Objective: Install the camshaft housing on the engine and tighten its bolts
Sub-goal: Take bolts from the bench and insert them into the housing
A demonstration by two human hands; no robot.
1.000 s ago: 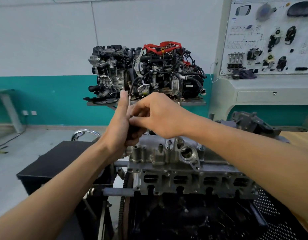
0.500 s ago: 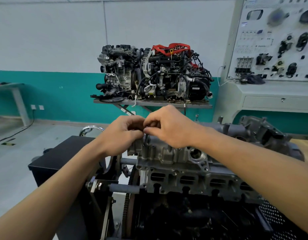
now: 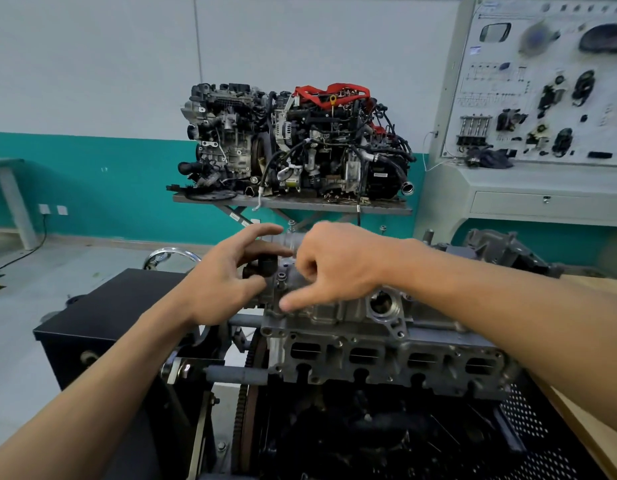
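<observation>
Centre of frame: camshaft housing (image 3: 329, 308) seated on engine (image 3: 369, 362); grey cast alloy, ribbed, matt.
Left hand (image 3: 227, 275): fingers loosely spread round black cylindrical piece (image 3: 266, 266); grip cannot be told.
Right hand (image 3: 341, 268): index tip pressed on housing corner; other fingers curled, contents hidden.
Step, judged: corner bolt (image 3: 282, 276) is best started by fingers, kept square, then all tightened evenly.

display engine (image 3: 293, 143) on lift table (image 3: 293, 204) | black box (image 3: 102, 320) | instrument board (image 3: 542, 81), parts blurred, perhaps car electrics
</observation>
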